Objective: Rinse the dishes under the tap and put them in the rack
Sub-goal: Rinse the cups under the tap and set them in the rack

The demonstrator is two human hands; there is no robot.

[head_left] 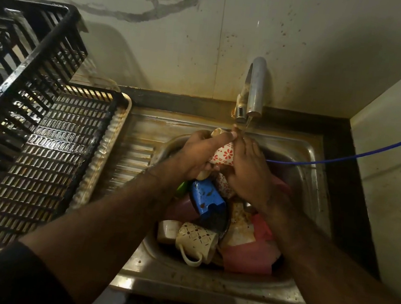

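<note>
Together, left hand [198, 155] and right hand [249, 168] clasp a red-flowered cup [224, 153] — under the tap [255, 88].

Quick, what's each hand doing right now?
Left hand: closed around the red-flowered cup under the tap.
Right hand: fingers spread against that cup; grip unclear.

White cup [224, 153] with red flowers, tilted under running tap [255, 88] at 12 o'clock; dirty cups and plates [214, 217] heaped in sink [307, 163]; black slatted rack [47, 135] at 9 o'clock.
</note>
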